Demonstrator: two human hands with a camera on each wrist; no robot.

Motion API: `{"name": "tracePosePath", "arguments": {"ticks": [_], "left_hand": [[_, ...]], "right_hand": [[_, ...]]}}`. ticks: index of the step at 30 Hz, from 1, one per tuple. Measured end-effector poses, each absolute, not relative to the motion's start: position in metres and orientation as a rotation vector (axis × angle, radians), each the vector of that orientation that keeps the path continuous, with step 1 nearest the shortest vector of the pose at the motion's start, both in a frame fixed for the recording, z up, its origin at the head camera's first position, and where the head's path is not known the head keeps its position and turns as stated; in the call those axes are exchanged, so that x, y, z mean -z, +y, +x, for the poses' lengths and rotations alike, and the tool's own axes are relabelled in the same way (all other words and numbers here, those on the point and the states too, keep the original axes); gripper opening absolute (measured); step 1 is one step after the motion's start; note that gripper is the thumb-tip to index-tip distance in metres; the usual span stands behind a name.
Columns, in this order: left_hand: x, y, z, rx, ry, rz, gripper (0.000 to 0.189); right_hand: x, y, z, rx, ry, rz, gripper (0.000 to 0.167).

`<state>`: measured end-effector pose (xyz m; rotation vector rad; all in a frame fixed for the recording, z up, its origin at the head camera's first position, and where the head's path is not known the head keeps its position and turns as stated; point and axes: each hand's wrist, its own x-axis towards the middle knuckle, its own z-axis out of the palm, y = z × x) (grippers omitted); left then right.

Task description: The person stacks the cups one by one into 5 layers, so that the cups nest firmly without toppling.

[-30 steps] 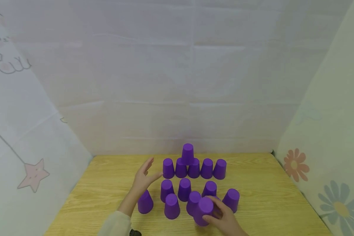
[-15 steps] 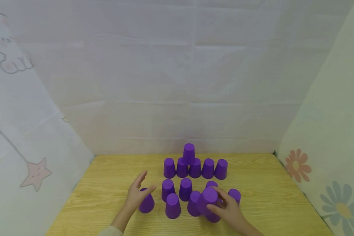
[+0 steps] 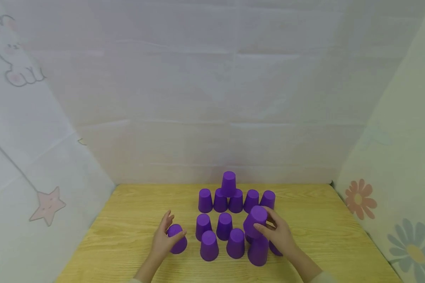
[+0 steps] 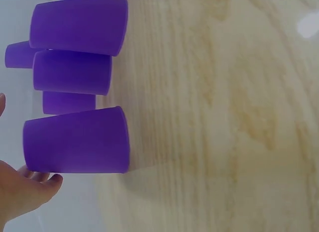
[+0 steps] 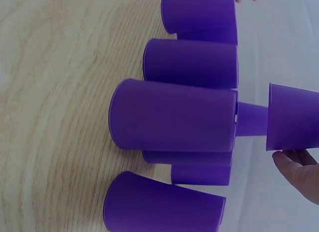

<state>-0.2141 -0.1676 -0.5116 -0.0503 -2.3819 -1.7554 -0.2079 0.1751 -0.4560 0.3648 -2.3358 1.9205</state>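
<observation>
My right hand (image 3: 279, 235) holds an upside-down purple cup (image 3: 255, 222), thumb on the near side and fingers on the far side. In the right wrist view this raised cup (image 5: 294, 117) is above the level of the standing cups, its rim clear of their tops. Below it in the head view stands another purple cup (image 3: 258, 252). My left hand (image 3: 161, 239) is spread around the upper part of the leftmost purple cup (image 3: 178, 243), thumb to its right. The left wrist view has that cup (image 4: 77, 141) standing on the table, fingers near its closed end.
Behind stands a row of several upside-down purple cups (image 3: 205, 201), with one cup (image 3: 228, 184) stacked on two of them. Further cups stand in front, among them a middle one (image 3: 235, 243). All are on a wooden table (image 3: 134, 212) backed by white cloth (image 3: 177, 98).
My right hand has lifted its cup and carried it forward and slightly right, uncovering the cup beneath. My left hand has drawn back from beside the rear row to the leftmost cup.
</observation>
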Motion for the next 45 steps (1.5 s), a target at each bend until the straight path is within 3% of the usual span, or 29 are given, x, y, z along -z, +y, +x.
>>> {"name": "tracePosePath", "arguments": {"ticks": [20, 45], "left_hand": [[0.538, -0.171, -0.212, 1.817, -2.299, 0.051, 0.062], [0.544, -0.174, -0.206, 1.884, -2.247, 0.132, 0.059]], "right_hand": [[0.459, 0.187, -0.252, -1.698, -2.475, 0.209, 0.056], [0.457, 0.178, -0.300, -1.693, -2.468, 0.123, 0.058]]}}
